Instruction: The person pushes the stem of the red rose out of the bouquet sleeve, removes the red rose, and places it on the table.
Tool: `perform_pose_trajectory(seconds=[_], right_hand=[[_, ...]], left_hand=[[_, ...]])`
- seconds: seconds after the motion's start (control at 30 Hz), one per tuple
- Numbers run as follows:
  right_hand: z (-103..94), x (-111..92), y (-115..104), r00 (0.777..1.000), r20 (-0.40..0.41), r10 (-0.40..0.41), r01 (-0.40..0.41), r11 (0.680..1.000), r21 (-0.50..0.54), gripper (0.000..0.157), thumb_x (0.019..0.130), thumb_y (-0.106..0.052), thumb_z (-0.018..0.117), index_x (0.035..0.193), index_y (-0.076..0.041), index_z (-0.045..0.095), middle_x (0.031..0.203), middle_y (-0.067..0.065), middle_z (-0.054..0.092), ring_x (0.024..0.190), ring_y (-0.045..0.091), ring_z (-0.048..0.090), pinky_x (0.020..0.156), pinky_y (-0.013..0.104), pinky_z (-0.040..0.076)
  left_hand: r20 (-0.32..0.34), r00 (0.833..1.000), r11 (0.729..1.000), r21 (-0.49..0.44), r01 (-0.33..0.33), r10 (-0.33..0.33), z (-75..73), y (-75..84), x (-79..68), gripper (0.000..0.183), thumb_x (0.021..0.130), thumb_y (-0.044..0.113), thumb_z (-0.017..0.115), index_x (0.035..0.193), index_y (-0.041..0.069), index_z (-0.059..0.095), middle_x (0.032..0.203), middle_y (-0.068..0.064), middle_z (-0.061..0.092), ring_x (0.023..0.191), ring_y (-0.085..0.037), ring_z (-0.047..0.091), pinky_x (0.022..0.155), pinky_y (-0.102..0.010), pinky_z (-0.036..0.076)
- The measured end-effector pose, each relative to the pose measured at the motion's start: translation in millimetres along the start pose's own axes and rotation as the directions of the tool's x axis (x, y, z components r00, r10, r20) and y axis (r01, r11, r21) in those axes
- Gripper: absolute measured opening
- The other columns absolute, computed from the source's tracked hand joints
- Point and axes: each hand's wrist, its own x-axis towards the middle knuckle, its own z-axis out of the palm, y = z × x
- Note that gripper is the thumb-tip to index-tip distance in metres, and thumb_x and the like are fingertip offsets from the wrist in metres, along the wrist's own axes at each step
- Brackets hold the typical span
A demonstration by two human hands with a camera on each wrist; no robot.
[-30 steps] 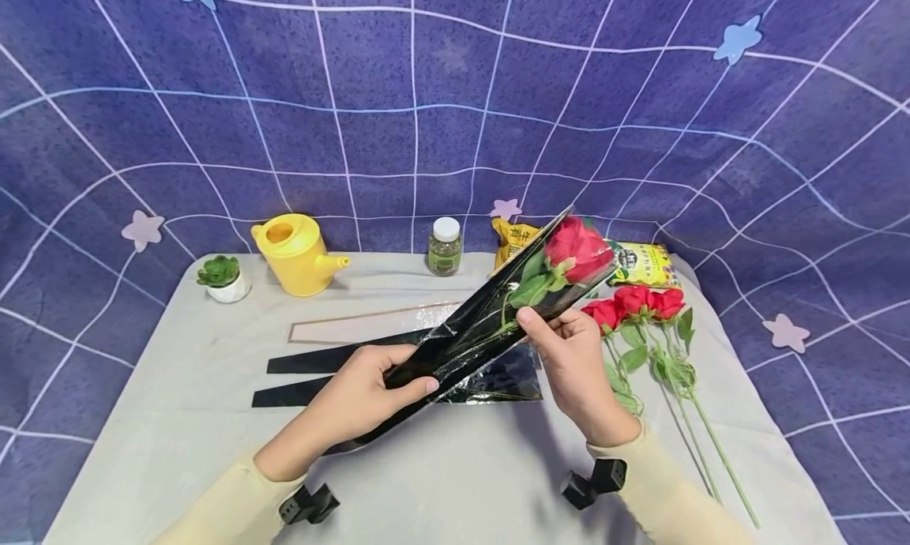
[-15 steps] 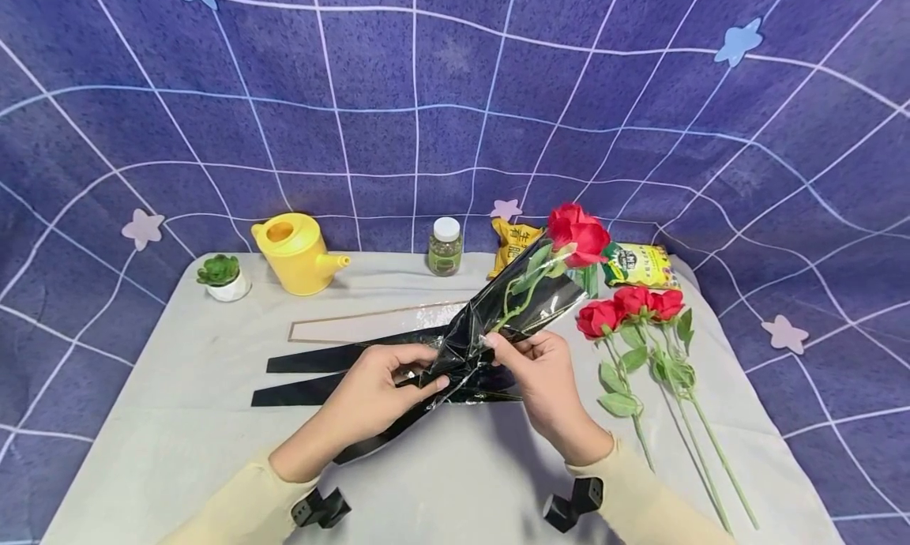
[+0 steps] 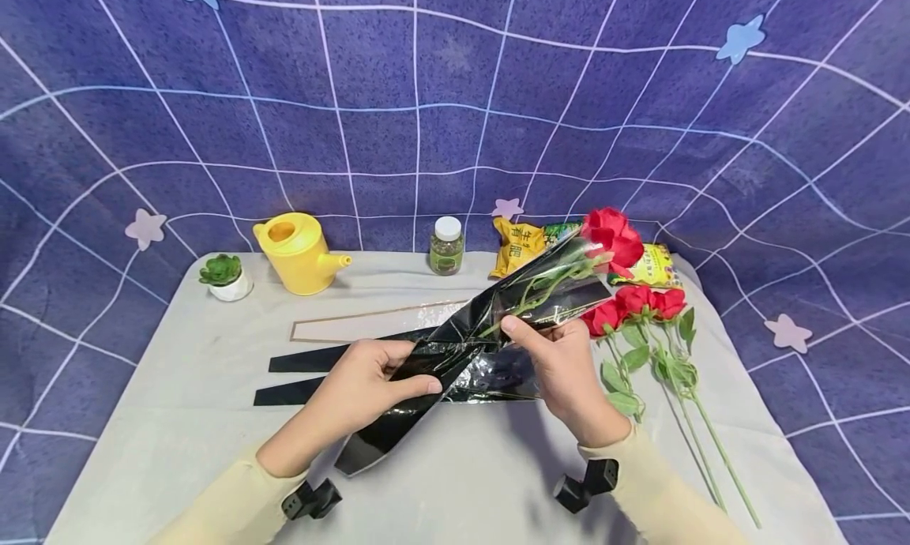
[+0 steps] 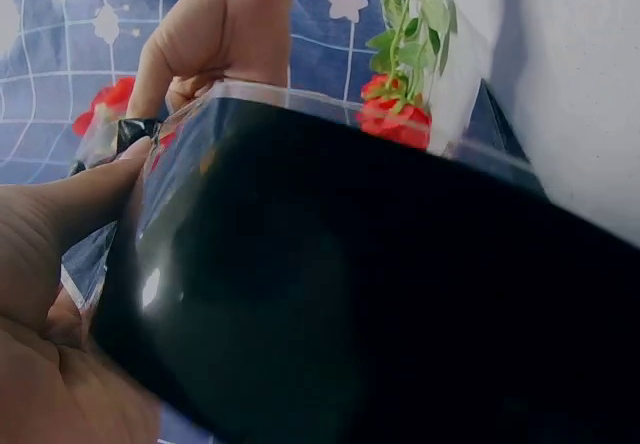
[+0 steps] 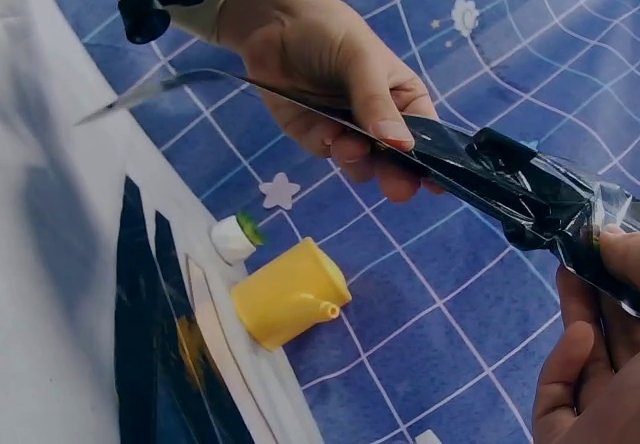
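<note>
A black and clear plastic flower sleeve (image 3: pixel 387 433) slants across the middle of the head view, with a red rose (image 3: pixel 613 241) coming out of its upper right end. My left hand (image 3: pixel 366 383) grips the sleeve's lower half, thumb on top. Higher up, near the green stem, my right hand (image 3: pixel 565 371) pinches the sleeve between thumb and fingers. In the left wrist view the dark sleeve (image 4: pixel 330 274) fills most of the picture. The right wrist view has the crumpled sleeve (image 5: pixel 530 179) stretched between both hands.
More flat sleeves (image 3: pixel 298 363) lie behind my left hand. Several red roses (image 3: pixel 633 300) rest at the right. Along the back stand a potted succulent (image 3: pixel 226 278), a yellow watering can (image 3: pixel 295 253), a jar (image 3: pixel 446 247) and a yellow bag (image 3: pixel 515 247).
The sleeve and rose first shifted down and left as the plastic bunched, then back up and right. The sleeve is straighter, and the bloom now protrudes beyond its top.
</note>
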Motion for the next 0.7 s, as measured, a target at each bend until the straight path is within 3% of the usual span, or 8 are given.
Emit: perform_pose_trajectory(seconds=[0.07, 0.3, 0.4, 0.53, 0.7], right_hand=[[-0.5, 1, -2, 1.000, 0.003, 0.010, -0.010, 0.999, 0.031, 0.033, 0.081, -0.001, 0.072, 0.111, 0.001, 0.059, 0.097, 0.010, 0.063, 0.076, 0.016, 0.057, 0.065, 0.028, 0.048], [-4.0, 3, -8, 0.999, 0.016, 0.037, -0.038, 0.996, 0.085, 0.038, 0.082, 0.000, 0.071, 0.118, 0.002, 0.057, 0.104, 0.012, 0.062, 0.083, 0.017, 0.058, 0.070, 0.029, 0.048], [-5.7, 5, -10, 0.999, 0.012, 0.037, -0.038, 0.997, 0.060, 0.033, 0.082, -0.001, 0.071, 0.113, 0.002, 0.060, 0.100, 0.010, 0.063, 0.081, 0.016, 0.058, 0.069, 0.028, 0.048], [-10.0, 8, -12, 1.000, 0.002, 0.027, -0.027, 1.000, 0.000, 0.021, 0.081, -0.003, 0.072, 0.100, 0.000, 0.064, 0.085, 0.006, 0.061, 0.072, 0.014, 0.054, 0.064, 0.027, 0.046], [-15.5, 10, -13, 1.000, 0.008, 0.024, -0.023, 0.997, -0.074, 0.016, 0.080, -0.005, 0.074, 0.093, -0.003, 0.065, 0.076, 0.003, 0.058, 0.067, 0.014, 0.051, 0.062, 0.026, 0.045]], left_hand=[[-0.022, 1.000, 0.999, 0.045, -0.018, 0.019, -1.1, -0.7, -0.2, 0.046, 0.074, 0.049, 0.074, 0.059, 0.021, 0.041, 0.056, 0.010, 0.020, 0.049, -0.004, 0.023, 0.044, -0.021, 0.024], [-0.038, 0.999, 0.996, 0.087, -0.007, 0.010, -3.5, -2.4, 0.0, 0.055, 0.073, 0.049, 0.075, 0.061, 0.018, 0.031, 0.060, 0.009, 0.014, 0.052, -0.005, 0.017, 0.046, -0.022, 0.018], [-0.032, 0.999, 0.995, 0.100, -0.005, 0.008, -6.3, -2.7, 0.7, 0.049, 0.073, 0.049, 0.074, 0.063, 0.020, 0.037, 0.060, 0.009, 0.015, 0.051, -0.004, 0.018, 0.046, -0.022, 0.019], [-0.020, 1.000, 0.994, 0.109, 0.004, -0.001, -11.0, -1.7, 1.0, 0.024, 0.072, 0.048, 0.076, 0.077, 0.030, 0.060, 0.058, 0.010, 0.019, 0.049, -0.004, 0.021, 0.045, -0.023, 0.025], [0.005, 1.000, 0.993, 0.114, 0.015, -0.016, -15.0, -1.5, 0.6, 0.039, 0.072, 0.045, 0.078, 0.107, 0.031, 0.067, 0.057, 0.014, 0.029, 0.048, -0.003, 0.027, 0.048, -0.024, 0.035]])
